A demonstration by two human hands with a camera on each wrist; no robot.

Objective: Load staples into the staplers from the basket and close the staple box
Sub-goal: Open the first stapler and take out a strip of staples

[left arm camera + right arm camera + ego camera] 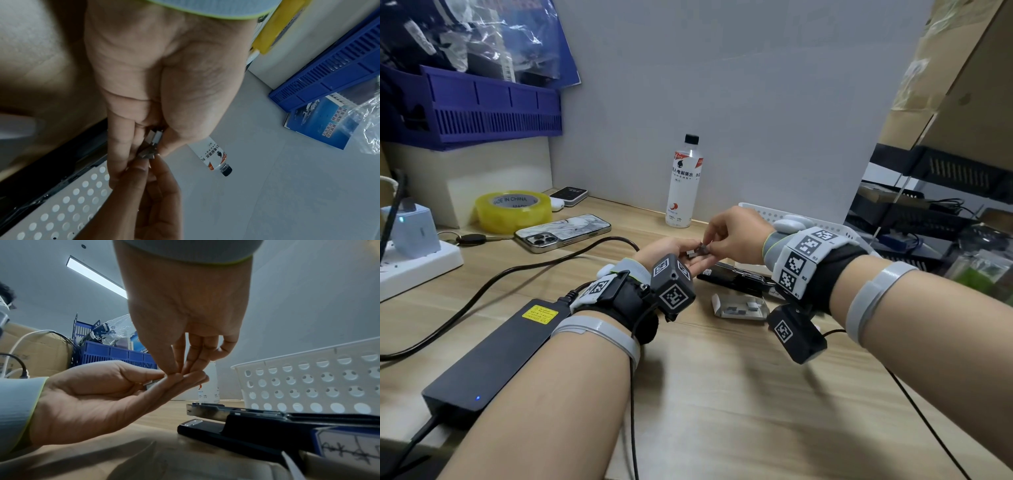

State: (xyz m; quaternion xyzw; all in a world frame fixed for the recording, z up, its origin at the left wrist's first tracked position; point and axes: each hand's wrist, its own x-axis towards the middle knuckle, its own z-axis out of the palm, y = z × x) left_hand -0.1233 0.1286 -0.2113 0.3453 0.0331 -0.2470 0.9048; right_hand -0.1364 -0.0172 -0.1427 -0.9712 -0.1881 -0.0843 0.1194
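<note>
My left hand (681, 255) lies palm up above the desk, its thumb holding short staple strips (155, 138) against the fingers. My right hand (708, 244) comes down from the right and pinches another grey staple strip (147, 153) at the left fingertips (191, 378). Beneath the hands a black stapler (739, 278) lies opened out, its metal staple channel (207, 410) bare. The open staple box (739, 306) sits in front of it with grey strips inside. A white perforated basket (767, 213) stands behind my right wrist.
A drink bottle (683, 185) stands at the wall behind the hands. A phone (563, 232), yellow tape roll (513, 210), power strip (417, 263) and black power brick (493, 359) with cables fill the left of the desk. Black trays (928, 205) stand at the right.
</note>
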